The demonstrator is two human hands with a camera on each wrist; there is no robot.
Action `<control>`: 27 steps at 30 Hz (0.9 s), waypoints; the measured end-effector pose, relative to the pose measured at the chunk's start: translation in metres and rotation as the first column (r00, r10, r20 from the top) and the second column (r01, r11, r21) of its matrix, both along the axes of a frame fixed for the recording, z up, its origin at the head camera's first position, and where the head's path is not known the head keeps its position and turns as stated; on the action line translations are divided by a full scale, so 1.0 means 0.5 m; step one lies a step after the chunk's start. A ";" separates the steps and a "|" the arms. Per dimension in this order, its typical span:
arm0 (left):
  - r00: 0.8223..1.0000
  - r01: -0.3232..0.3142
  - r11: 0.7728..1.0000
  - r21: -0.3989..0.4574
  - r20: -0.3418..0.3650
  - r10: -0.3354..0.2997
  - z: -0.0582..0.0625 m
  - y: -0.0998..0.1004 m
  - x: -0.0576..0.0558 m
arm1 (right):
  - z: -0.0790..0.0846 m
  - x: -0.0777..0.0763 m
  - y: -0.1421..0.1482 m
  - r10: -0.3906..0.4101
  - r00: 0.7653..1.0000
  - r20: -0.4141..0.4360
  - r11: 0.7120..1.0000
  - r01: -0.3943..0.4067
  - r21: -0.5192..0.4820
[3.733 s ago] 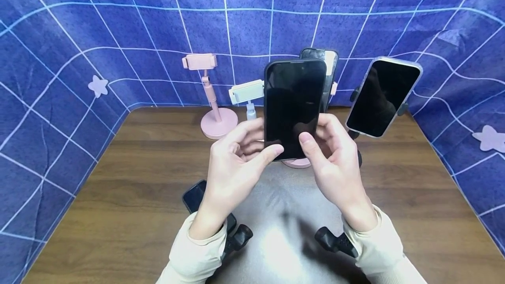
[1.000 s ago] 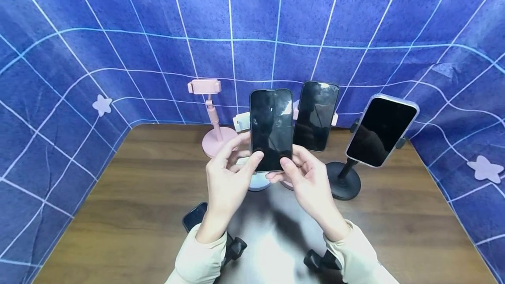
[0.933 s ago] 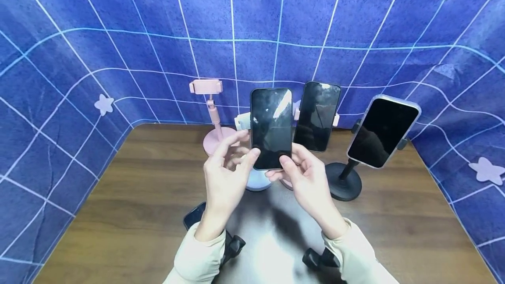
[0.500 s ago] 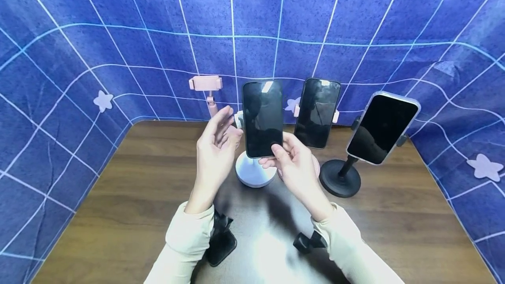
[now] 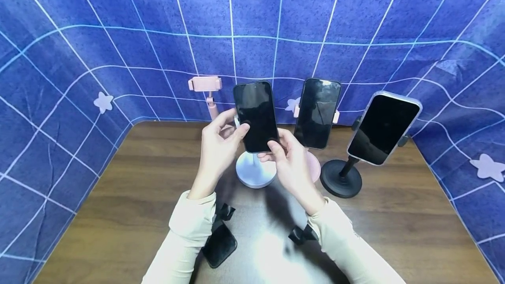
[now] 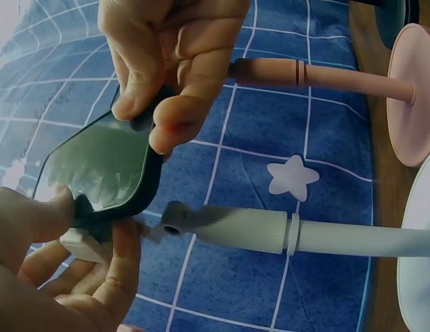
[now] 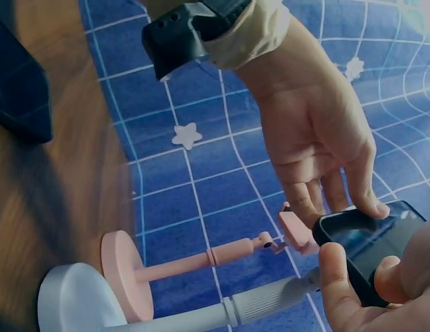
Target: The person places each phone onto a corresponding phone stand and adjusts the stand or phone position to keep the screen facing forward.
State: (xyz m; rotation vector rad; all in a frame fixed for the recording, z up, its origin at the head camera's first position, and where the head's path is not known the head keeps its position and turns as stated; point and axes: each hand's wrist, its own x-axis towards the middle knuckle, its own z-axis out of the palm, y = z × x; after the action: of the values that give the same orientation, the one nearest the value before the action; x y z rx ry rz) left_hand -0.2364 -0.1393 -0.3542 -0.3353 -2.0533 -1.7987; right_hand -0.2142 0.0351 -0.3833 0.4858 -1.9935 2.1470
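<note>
A black smartphone is held up, leaning slightly left, in front of a white phone stand with a round base. My right hand grips its lower right corner, thumb on the screen, fingers behind. On the left edge is the thumb of my left hand. In the left wrist view, that hand's fingers curl around the stand's white clamp behind the smartphone. The white stand's ribbed pole reaches up to the clamp. From the head, the smartphone hides most of the clamp.
To the left rises a pink stand with a bare clamp. Right of the hands, one phone sits in a pink stand, another phone in a black stand. A dark phone lies on the table by the left forearm.
The smartphone has moved left to the white stand and tilted. My left hand let go of its edge, stood apart half a second ago, and now touches it again. My right hand kept its grip.
</note>
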 end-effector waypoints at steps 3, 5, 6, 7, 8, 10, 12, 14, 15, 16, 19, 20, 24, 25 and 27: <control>1.000 0.011 1.000 0.025 0.020 -0.012 0.001 -0.001 -0.005 | -0.002 -0.001 -0.004 -0.015 1.000 -0.014 1.000 0.015 0.008; 0.999 0.019 0.999 0.040 0.039 -0.020 0.003 -0.001 -0.008 | -0.003 -0.003 -0.005 -0.023 0.999 -0.026 1.000 0.023 0.010; 0.999 0.024 0.999 0.049 0.048 -0.026 0.005 -0.001 -0.010 | -0.004 -0.004 -0.005 -0.027 0.999 -0.029 1.000 0.027 0.010; 0.998 0.026 0.998 0.058 0.059 -0.030 0.007 0.000 -0.011 | -0.004 -0.005 -0.006 -0.031 0.999 -0.034 0.999 0.031 0.012; 0.997 0.020 0.998 0.061 0.070 -0.025 0.008 0.000 -0.012 | -0.004 -0.005 -0.006 -0.031 0.999 -0.037 0.999 0.032 0.012; 0.996 0.005 0.998 0.059 0.094 -0.010 0.011 0.000 -0.015 | -0.004 -0.007 -0.007 -0.031 0.999 -0.040 0.999 0.031 0.022; 0.993 -0.010 0.998 0.057 0.117 0.003 0.013 0.000 -0.017 | -0.004 -0.008 -0.008 -0.035 0.998 -0.048 0.998 0.037 0.043; 0.991 -0.029 0.999 0.034 0.129 0.024 0.016 0.000 -0.018 | -0.003 -0.007 -0.009 -0.056 0.996 -0.063 0.995 0.061 0.083; 0.990 -0.038 0.999 0.021 0.133 0.035 0.017 0.000 -0.018 | -0.003 -0.006 -0.009 -0.072 0.995 -0.074 0.991 0.080 0.108; 0.990 -0.046 0.999 0.011 0.136 0.044 0.019 0.000 -0.018 | -0.003 -0.006 -0.008 -0.092 0.992 -0.088 0.985 0.104 0.139; 0.987 -0.070 0.998 -0.001 0.147 0.069 0.021 0.000 -0.019 | 0.003 -0.003 -0.005 -0.171 0.969 -0.177 0.941 0.214 0.263; 0.986 -0.074 0.997 0.004 0.152 0.072 0.022 0.000 -0.019 | 0.006 -0.002 -0.002 -0.194 0.955 -0.222 0.919 0.256 0.299; 0.981 -0.058 0.995 0.076 0.192 0.042 0.022 -0.005 -0.027 | 0.033 -0.001 0.010 -0.288 0.842 -0.455 0.814 0.466 0.347; 0.979 -0.055 0.994 0.090 0.201 0.036 0.021 -0.006 -0.029 | 0.042 -0.002 0.012 -0.301 0.812 -0.500 0.800 0.500 0.331; 0.974 -0.055 0.991 0.123 0.224 0.026 0.019 -0.008 -0.034 | 0.056 -0.006 0.016 -0.313 0.761 -0.568 0.778 0.548 0.306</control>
State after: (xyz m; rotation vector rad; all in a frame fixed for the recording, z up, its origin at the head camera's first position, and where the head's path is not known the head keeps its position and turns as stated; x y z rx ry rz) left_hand -0.2534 -0.1435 -0.3448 -0.0566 -2.0577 -2.0099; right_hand -0.2172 0.0430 -0.3551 0.4878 -2.0272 1.1161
